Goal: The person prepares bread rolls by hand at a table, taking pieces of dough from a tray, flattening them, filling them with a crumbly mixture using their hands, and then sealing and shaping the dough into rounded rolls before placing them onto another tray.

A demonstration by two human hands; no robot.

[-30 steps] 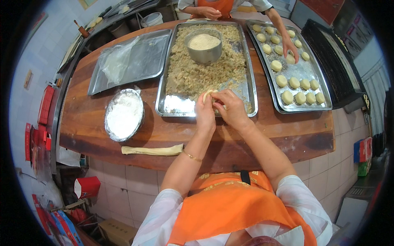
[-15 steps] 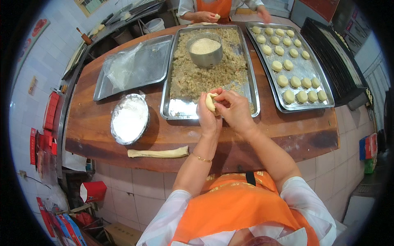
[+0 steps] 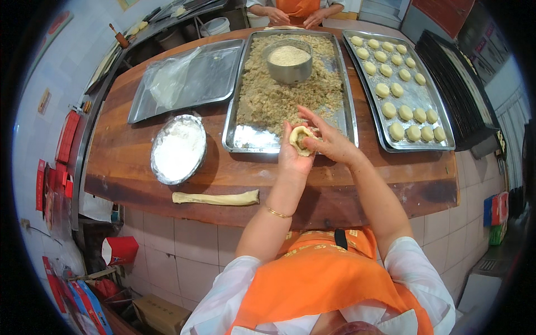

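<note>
A dough wrapper point(image 3: 297, 135), cupped round some crumbly brown filling, rests in my left hand point(image 3: 294, 161), whose fingers curl about it. My right hand point(image 3: 334, 144) grips its right edge, thumb at the opening and fingers stretched along the far side. Just beyond both hands lies the large metal tray of crumbly filling point(image 3: 279, 103). A round metal tin point(image 3: 290, 70) of pale grains stands in that filling. To the left is a bowl of white flour point(image 3: 177, 149). A long dough roll point(image 3: 216, 198) lies near the table's front edge.
On the right, a metal tray point(image 3: 416, 92) carries several rows of round pale dough pieces, with black stacked trays point(image 3: 455, 89) beyond. A metal tray point(image 3: 215, 78) with plastic film point(image 3: 173, 81) sits at left. Across the wooden table point(image 3: 234, 173), a co-worker's hands point(image 3: 296, 17) rest near dough.
The dough in my hands has turned from a folded shape to an open cup showing filling. My right hand's fingers have straightened. The co-worker's hands have come down together near the table.
</note>
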